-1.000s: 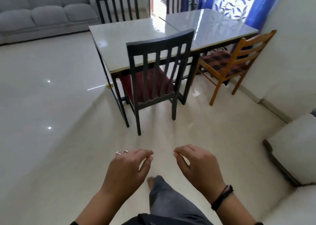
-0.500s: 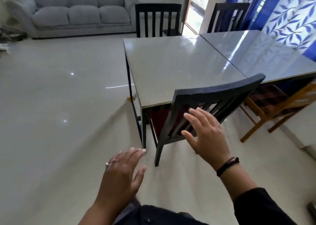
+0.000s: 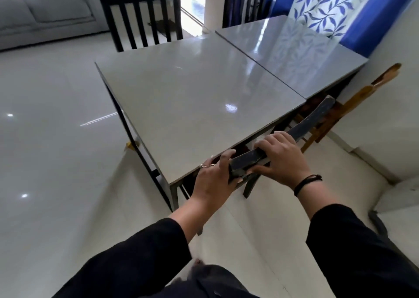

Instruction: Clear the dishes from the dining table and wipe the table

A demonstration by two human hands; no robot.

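A glossy grey dining table (image 3: 192, 98) fills the middle of the view, with a second tabletop (image 3: 294, 55) joined to it at the far right. No dishes show on either top. A dark wooden chair (image 3: 313, 118) is tucked under the near edge. My left hand (image 3: 213, 179) grips the left end of the chair's top rail. My right hand (image 3: 281, 159) curls over the same rail just to the right.
Two more dark chairs (image 3: 145, 16) (image 3: 247, 0) stand at the table's far side, and a light wooden chair (image 3: 362, 93) on the right by the wall. A grey sofa (image 3: 45, 9) sits far left. Blue leaf-print curtains (image 3: 335, 7) hang behind the table.
I have come up to the table. Both hands, empty and apart before, now hold the top rail of the near dark chair.
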